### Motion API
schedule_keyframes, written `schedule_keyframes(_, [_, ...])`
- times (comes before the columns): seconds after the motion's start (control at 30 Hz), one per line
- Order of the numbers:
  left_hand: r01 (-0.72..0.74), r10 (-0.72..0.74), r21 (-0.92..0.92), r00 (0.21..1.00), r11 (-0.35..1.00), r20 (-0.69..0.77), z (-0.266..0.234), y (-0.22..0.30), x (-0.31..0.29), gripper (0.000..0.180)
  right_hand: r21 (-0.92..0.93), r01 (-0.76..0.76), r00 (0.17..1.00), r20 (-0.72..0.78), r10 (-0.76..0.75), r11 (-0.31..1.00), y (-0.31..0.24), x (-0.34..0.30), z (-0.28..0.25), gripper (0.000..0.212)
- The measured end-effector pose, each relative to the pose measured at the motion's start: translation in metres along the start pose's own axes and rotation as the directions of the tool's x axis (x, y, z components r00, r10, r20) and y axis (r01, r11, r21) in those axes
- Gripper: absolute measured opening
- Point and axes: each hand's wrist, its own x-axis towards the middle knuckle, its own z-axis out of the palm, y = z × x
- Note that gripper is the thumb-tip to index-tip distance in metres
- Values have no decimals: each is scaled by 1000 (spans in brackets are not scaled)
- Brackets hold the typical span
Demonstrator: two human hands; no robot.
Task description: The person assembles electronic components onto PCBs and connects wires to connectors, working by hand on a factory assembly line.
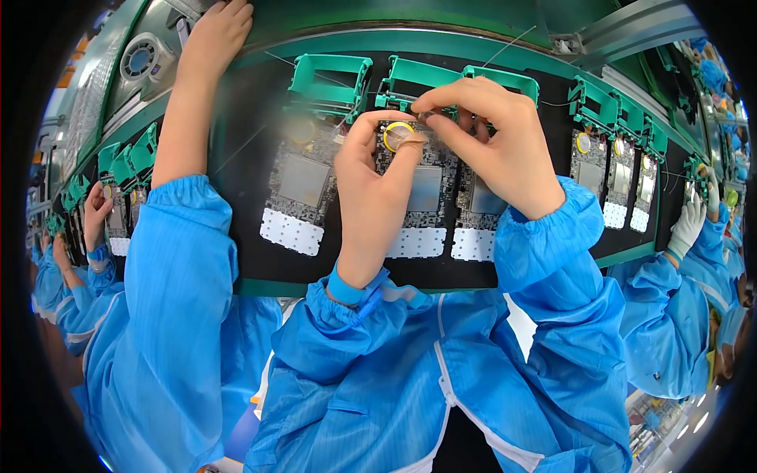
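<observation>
Left hand (371, 185) crooks over a circuit board (426, 189), grip unclear; beside its fingers (361, 130), right hand (509, 130) pinches something indistinct: likely fitting, next needing steadiness.

Both forearms rise from the lower edge in loose sleeves gathered at the wrists. The left forearm (335, 327) angles up to a bare wrist (360, 264) below the frame's centre, and the left hand (367, 173) stands back-outward, index finger arched over toward the upper middle, thumb pointing up beneath it; its other fingers are mostly hidden. The right forearm (556, 252) slants up and leftward from the lower right. The right hand (505, 134) bends inward, index finger and thumb converging near the left fingertips, remaining fingers curled behind.
</observation>
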Motion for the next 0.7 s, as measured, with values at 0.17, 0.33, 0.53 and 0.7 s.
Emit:
schedule_keyframes(0.17, [-39, 39, 19, 999, 999, -24, 2, -2, 1, 11, 14, 66, 997, 24, -67, 998, 0, 1, -6, 16])
schedule_keyframes(0.33, [-58, 56, -23, 996, 998, -68, 0, 0, 2, 7, 5, 73, 997, 40, -73, 997, -6, 4, -6, 17])
schedule_keyframes(0.53, [-62, 57, -60, 996, 996, -75, 0, -1, 1, 7, -16, 139, 990, 7, -139, 990, -5, 2, -3, 15])
schedule_keyframes(0.7, [-79, 75, -53, 994, 995, -74, 1, -3, 1, 8, -23, 152, 988, -17, -153, 988, -5, 0, -2, 15])
